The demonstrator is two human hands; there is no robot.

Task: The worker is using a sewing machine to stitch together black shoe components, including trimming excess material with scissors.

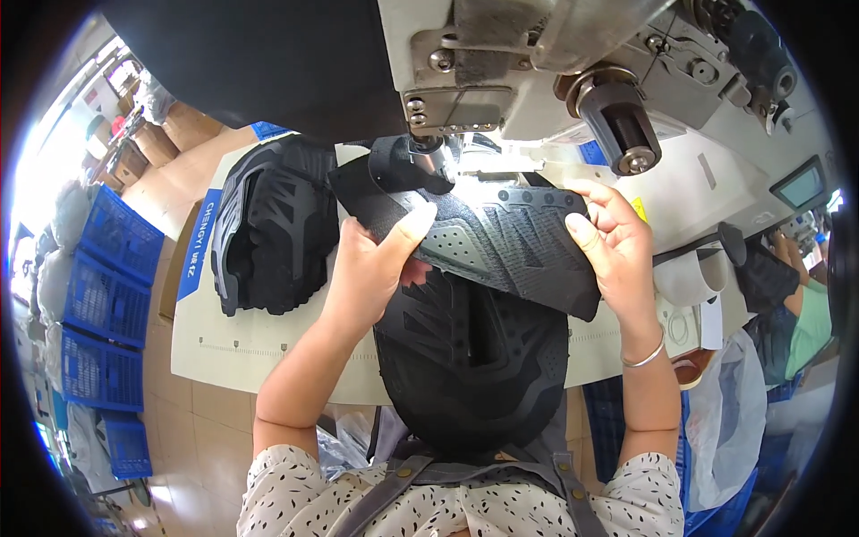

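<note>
A black shoe upper (512, 234) with a grey perforated patch and rows of eyelet dots is stretched between my two hands, just below the sewing machine's needle area (432, 161). My left hand (380, 268) pinches its left part, with the thumb on top and fingers underneath. At the far right end, my right hand (616, 240) grips the upper's edge between thumb and fingers. Below it, more black shoe uppers (470, 385) hang over the table's front edge toward my lap. A lamp lights the upper's far edge; whether the needle touches it I cannot tell.
Another pile of black uppers (284, 228) lies on the left of the pale table (228, 353). The machine head (501, 63) overhangs the far side, with a dark knob (617, 125). Blue crates (103, 367) stand at left; a clear plastic bag (729, 421) hangs at right.
</note>
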